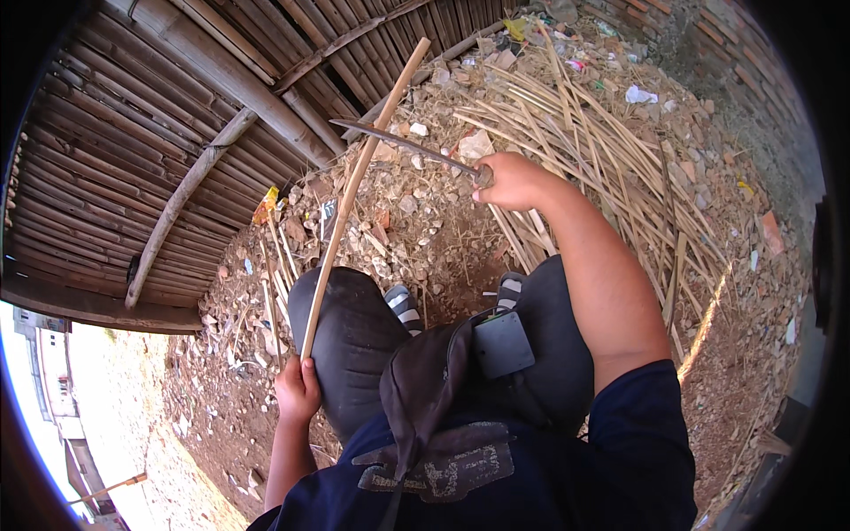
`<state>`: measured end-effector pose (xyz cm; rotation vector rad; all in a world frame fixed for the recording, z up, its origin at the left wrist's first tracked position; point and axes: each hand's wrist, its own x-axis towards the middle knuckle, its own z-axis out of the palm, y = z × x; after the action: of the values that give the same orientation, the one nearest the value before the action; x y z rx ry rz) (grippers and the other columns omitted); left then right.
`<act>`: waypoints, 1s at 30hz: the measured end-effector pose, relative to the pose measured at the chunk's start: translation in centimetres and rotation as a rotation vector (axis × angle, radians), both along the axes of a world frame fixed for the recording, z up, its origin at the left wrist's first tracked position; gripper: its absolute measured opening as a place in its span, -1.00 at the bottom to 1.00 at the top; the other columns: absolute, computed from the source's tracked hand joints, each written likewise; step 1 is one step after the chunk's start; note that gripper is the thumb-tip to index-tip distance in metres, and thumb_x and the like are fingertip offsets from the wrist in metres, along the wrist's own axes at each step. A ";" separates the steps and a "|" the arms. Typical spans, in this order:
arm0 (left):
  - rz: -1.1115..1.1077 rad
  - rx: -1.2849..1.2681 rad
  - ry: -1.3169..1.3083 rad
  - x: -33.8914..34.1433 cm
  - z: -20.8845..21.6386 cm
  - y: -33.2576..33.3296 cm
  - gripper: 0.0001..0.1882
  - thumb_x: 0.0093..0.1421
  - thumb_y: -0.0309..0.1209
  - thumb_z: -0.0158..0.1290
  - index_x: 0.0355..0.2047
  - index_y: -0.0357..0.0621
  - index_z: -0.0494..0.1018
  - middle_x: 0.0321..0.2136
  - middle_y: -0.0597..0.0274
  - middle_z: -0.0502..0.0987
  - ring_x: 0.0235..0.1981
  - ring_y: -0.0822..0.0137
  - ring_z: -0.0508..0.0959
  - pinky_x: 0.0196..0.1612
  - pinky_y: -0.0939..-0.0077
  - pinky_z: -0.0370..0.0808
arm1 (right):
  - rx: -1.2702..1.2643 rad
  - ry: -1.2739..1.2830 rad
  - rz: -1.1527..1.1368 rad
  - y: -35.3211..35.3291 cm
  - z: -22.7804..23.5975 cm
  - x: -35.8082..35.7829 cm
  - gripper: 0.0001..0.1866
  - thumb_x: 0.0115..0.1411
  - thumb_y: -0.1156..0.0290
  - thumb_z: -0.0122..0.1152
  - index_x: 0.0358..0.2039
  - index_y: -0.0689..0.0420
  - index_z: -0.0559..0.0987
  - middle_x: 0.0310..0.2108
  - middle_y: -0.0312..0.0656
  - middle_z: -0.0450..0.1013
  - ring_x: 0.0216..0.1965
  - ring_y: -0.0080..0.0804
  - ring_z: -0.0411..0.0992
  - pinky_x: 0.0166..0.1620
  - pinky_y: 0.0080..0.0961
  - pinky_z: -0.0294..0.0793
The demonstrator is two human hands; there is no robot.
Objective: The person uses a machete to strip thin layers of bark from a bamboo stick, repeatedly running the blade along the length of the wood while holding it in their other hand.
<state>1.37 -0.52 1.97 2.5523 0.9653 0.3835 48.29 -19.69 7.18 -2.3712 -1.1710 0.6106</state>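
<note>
My left hand point(297, 391) grips the lower end of a long bamboo strip point(356, 181), which slants up and away past my left knee. In my right hand point(513, 182) is the handle of a knife point(416, 148) with a long, narrow dark blade. The blade points left and crosses the strip near its upper part; whether it touches the strip I cannot tell. Both hands are closed. Beyond my right hand, a loose pile of split bamboo strips point(584, 133) lies on the ground.
A bamboo-slat wall point(115, 168) with pole braces rises at the left. Rubble and litter cover the ground point(416, 221). A brick wall point(753, 71) stands at the far right. More thin strips point(274, 301) lie beside my left knee. A dark flat box point(504, 343) rests at my lap.
</note>
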 end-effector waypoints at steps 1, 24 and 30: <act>0.000 0.000 0.001 0.0 0.0 0.0 -0.63 0.42 -0.26 -0.09 -0.50 -0.24 0.32 -0.68 -0.16 0.40 -0.61 -0.24 0.45 -0.52 0.00 0.33 | 0.004 0.002 0.003 0.0 0.0 0.1 -0.44 0.08 0.16 0.42 0.01 0.27 0.57 -0.10 0.15 0.57 -0.05 0.05 0.55 0.04 -0.19 0.51; 0.001 0.003 -0.014 -0.2 -0.4 0.4 -0.66 0.39 -0.29 -0.03 -0.51 -0.21 0.33 -0.73 -0.08 0.40 -0.67 -0.15 0.48 -0.57 0.10 0.36 | -0.010 0.028 0.010 0.0 -0.6 0.6 -0.46 0.10 0.17 0.40 0.04 0.21 0.58 -0.09 0.13 0.57 -0.03 0.03 0.54 0.06 -0.20 0.50; -0.001 0.020 -0.022 -0.2 -0.5 0.4 -0.65 0.39 -0.28 -0.03 -0.52 -0.21 0.33 -0.73 -0.06 0.39 -0.68 -0.12 0.47 -0.58 0.11 0.35 | 0.003 0.024 0.022 -0.1 -1.2 0.9 -0.45 0.10 0.16 0.40 0.02 0.23 0.57 -0.11 0.13 0.57 -0.04 0.03 0.54 0.04 -0.19 0.50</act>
<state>1.21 -0.12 1.50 2.5606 0.9573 0.4224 49.22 -19.74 6.02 -2.3448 -1.1883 0.6423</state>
